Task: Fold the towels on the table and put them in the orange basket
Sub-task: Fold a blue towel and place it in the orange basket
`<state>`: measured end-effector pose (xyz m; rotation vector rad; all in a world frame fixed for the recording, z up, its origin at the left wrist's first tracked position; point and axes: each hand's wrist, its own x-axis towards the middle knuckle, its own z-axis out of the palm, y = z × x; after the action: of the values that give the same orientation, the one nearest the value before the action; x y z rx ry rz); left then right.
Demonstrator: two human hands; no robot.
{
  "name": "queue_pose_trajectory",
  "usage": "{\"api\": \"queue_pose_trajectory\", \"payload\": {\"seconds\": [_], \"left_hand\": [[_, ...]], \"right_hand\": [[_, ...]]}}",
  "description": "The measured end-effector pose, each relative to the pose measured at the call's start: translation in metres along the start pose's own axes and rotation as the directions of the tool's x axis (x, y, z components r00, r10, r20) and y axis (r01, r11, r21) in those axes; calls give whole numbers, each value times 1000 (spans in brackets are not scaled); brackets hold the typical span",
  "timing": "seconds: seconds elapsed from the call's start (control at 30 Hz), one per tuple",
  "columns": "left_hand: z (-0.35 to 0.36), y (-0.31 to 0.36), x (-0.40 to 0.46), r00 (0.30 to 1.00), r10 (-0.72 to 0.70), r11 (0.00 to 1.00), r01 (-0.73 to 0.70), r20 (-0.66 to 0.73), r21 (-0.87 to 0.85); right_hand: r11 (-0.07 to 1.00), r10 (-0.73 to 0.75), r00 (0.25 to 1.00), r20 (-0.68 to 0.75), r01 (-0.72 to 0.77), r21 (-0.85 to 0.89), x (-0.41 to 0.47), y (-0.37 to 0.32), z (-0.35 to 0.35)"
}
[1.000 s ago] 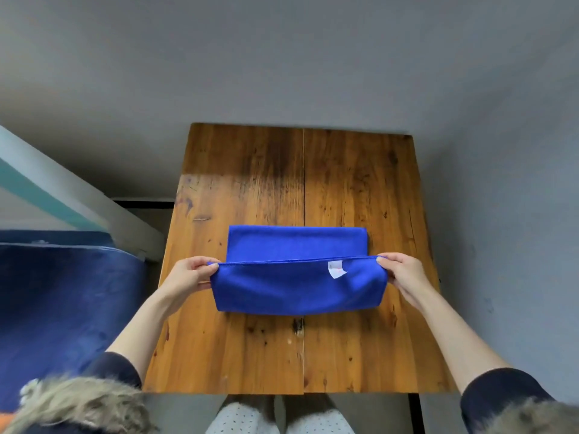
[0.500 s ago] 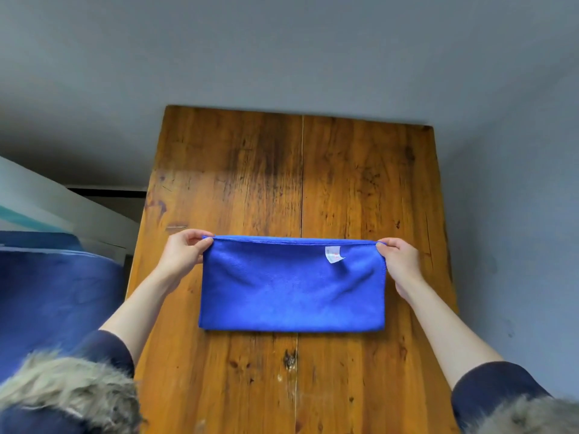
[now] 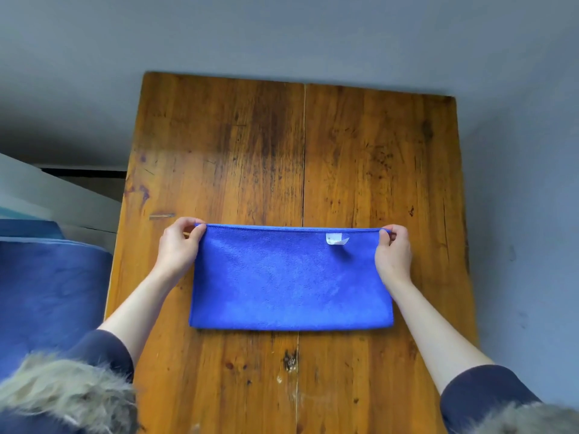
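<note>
Blue towel (image 3: 289, 277) lying flat on wooden table (image 3: 369, 158), folded into a wide rectangle, just nearer than table centre and spanning the central plank seam (image 3: 304, 151). Far edge straight and level; near edge a smooth closed fold. White label (image 3: 336, 239) on top layer, toward the 1 o'clock corner of the cloth. Left hand (image 3: 178, 245) at the 10 o'clock corner of the towel, thumb and fingers curled and pinching that corner. Right hand (image 3: 393, 249) at the 2 o'clock corner, pinching likewise, fingers bent over the hem. Both forearms bare, reaching in from 7 and 5 o'clock, outer sides of the towel just beside the wrists. Dark sleeves pushed up, fur trim (image 3: 62, 393) at the lower left and lower right of view. Tabletop worn, dark staining along the far half, knot mark (image 3: 289, 360) at 6 o'clock from the towel. Blue upholstered surface (image 3: 47, 286) at 9 o'clock, beside the table's left edge. Grey floor (image 3: 282, 32) beyond, at 12 o'clock. Orange basket not in view.
</note>
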<state>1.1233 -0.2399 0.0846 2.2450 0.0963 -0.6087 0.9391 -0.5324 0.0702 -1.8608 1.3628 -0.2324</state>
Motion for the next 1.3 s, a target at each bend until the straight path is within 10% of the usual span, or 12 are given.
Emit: {"api": "queue_pose_trajectory", "payload": {"seconds": [0.3,0.5,0.77,1.03,1.3], "left_hand": [[16,-4,-17,904,371,846,-236,-211,477],[70,-21,-61,753,585,422,-600,301,680],[87,-40,-57,782,548,395,-554,296,733],[62,-52,-70,843,502,514,-470,192,717],[54,-58,-72,861,496,677,-465,114,571]], "right_hand": [[941,-264,962,-74,241,-237,-9,-4,-7],[729,-567,794,220,608,-315,-68,1,22],[477,-624,677,390,726,-496,-79,35,38],[690,-601,760,246,649,-321,-74,46,10],[657,-520,798,304,601,-456,-79,59,17]]}}
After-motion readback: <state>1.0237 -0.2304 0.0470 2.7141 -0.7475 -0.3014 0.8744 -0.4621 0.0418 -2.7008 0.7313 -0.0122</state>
